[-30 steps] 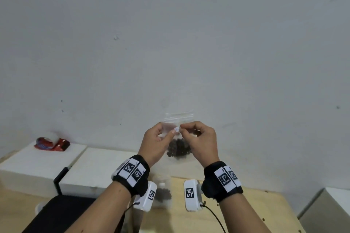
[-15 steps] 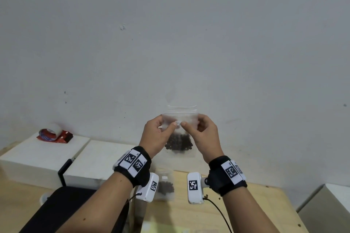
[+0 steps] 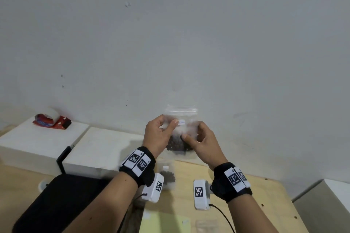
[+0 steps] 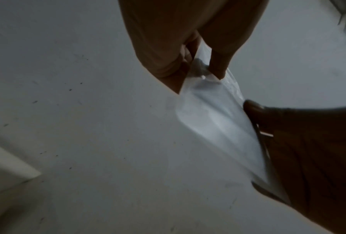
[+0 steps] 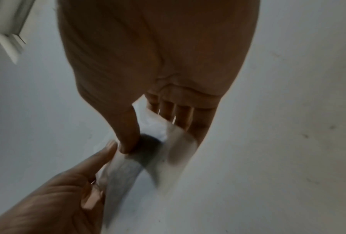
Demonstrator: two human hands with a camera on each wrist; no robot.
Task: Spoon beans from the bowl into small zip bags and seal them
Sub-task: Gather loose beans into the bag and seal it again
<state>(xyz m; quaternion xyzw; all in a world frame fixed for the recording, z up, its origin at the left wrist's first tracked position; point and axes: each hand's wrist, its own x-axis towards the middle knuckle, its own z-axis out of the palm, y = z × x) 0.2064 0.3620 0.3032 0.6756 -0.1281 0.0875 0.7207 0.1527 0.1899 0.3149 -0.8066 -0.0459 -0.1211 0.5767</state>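
Note:
A small clear zip bag (image 3: pixel 186 114) stands upright in the air before the wall, with dark beans (image 3: pixel 177 147) heaped in its bottom. My left hand (image 3: pixel 169 122) pinches its upper left part, thumb in front beside a small white label. Lower on the right, my right hand (image 3: pixel 192 131) pinches the bag, thumb just above the beans and fingers behind. In the left wrist view, the left hand (image 4: pixel 204 69) pinches the bag (image 4: pixel 218 126). The right wrist view has the right hand (image 5: pixel 140 139) on the blurred bag (image 5: pixel 160 152). Bowl and spoon are out of view.
A second bag with beans (image 3: pixel 167 175) lies on the wooden table (image 3: pixel 265 204) under my wrists, and an empty bag (image 3: pixel 206 224) lies near the front edge beside a yellow-green sheet (image 3: pixel 164 223). A black case (image 3: pixel 56 204), white blocks (image 3: pixel 37 138) and a red tape dispenser (image 3: pixel 51 120) are left.
My thumbs, which met at the middle of the bag, have parted. The right thumb has slid down towards the beans. The left thumb stays by the label.

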